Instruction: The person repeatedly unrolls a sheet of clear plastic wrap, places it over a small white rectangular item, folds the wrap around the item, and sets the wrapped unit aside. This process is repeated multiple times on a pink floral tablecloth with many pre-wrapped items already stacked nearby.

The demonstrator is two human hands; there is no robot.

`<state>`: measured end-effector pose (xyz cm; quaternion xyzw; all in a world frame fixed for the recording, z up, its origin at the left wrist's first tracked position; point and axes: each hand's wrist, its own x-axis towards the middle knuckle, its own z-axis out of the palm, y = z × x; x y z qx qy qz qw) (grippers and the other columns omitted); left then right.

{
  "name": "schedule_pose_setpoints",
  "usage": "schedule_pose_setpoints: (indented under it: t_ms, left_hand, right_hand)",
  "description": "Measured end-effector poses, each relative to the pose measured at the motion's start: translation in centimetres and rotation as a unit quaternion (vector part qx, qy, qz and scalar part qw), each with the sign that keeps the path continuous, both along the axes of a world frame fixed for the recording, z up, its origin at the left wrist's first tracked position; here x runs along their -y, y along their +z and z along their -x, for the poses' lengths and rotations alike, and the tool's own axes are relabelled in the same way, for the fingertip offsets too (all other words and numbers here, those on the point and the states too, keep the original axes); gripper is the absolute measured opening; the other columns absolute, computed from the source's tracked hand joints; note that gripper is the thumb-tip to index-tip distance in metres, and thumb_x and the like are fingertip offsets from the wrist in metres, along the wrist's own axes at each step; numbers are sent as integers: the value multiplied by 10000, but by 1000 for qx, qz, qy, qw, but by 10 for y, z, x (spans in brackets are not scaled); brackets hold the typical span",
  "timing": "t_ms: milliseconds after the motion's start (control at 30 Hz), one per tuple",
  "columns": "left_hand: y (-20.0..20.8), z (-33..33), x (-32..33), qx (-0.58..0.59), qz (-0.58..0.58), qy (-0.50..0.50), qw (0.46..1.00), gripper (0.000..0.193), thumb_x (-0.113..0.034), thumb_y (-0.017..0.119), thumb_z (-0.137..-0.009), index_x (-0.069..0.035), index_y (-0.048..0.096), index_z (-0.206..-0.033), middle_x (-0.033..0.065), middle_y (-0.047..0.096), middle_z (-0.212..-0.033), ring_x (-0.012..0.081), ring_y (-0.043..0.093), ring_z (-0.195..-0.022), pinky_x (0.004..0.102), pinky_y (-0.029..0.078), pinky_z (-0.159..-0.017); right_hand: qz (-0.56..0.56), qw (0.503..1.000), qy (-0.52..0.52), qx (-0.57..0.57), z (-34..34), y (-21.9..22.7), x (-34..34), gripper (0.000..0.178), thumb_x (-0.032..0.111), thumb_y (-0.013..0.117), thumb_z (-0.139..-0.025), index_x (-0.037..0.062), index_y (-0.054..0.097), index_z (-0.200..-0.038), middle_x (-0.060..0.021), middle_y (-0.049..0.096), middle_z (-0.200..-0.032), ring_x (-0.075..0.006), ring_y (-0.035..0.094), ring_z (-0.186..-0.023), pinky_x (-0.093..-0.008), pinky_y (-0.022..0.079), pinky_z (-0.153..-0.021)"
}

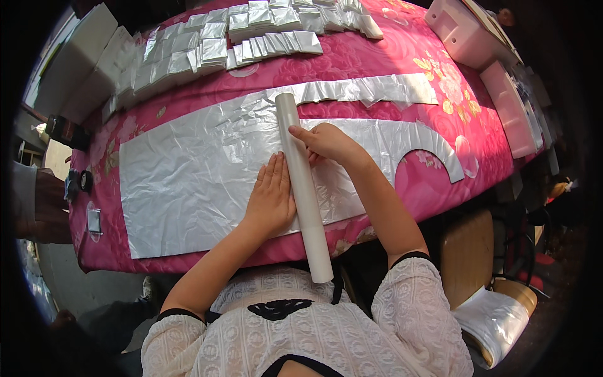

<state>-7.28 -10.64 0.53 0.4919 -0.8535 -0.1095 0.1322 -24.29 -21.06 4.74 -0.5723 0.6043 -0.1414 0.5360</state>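
Observation:
A thin white plastic apron (182, 188), with a curved cut-out at its right end, lies spread and creased on the table. Across it rests a long, smooth white tube (308, 213), its near end jutting past the table edge toward my body. My left hand (272, 195) lies flat on the plastic, fingers together and stretched out, along the tube's left side. On the other side, my right hand (323, 143) has its thumb on the tube and its fingers curled at the tube's right side. Those fingertips are partly hidden.
Several stacks of folded plastic packets (182, 53) stand along the back of the pink flowered tablecloth (377, 60). White foam boxes (468, 31) are at the far right. A black roll (86, 181) and a small packet (94, 221) lie at the left edge. A wooden chair (468, 251) stands right.

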Motion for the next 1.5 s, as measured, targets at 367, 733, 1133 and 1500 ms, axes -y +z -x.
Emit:
schedule_pose_setpoints:
  t_ms: [367,733,1133,1500]
  left_hand:
    - [-1,0,-1,11,-2,3,1000,643,-185,382,-819,114,194,-1357,263,171,-1438,362,141,-1359,437,104,-1110]
    - [-6,3,0,-15,18,8,1000,634,-210,373,-829,128,224,-1344,250,216,-1430,329,167,-1360,412,108,-1114]
    - [36,-77,5,-804,-405,-36,434,855,-630,360,-842,9,196,-1385,172,285,-1412,272,318,-1293,391,238,-1076]
    - [9,-216,-12,-568,-210,332,723,381,-61,615,-818,7,502,-1175,68,580,-1056,101,578,-851,200,462,-741]
  right_hand:
    - [7,699,-388,600,12,-51,85,306,250,529,-871,23,483,-1071,-124,565,-1057,-259,556,-964,-400,459,-838]
    - [260,634,-200,700,230,60,93,313,51,471,-892,30,501,-1202,-104,615,-1116,-227,594,-1032,-376,503,-853]
    - [436,875,133,162,-110,44,-55,488,217,555,-803,108,474,-1272,-91,616,-1121,-212,647,-830,-312,514,-728]
    - [478,832,278,37,-92,31,-74,454,132,668,-758,45,523,-1180,-159,431,-1320,-329,378,-1248,-407,341,-1010]
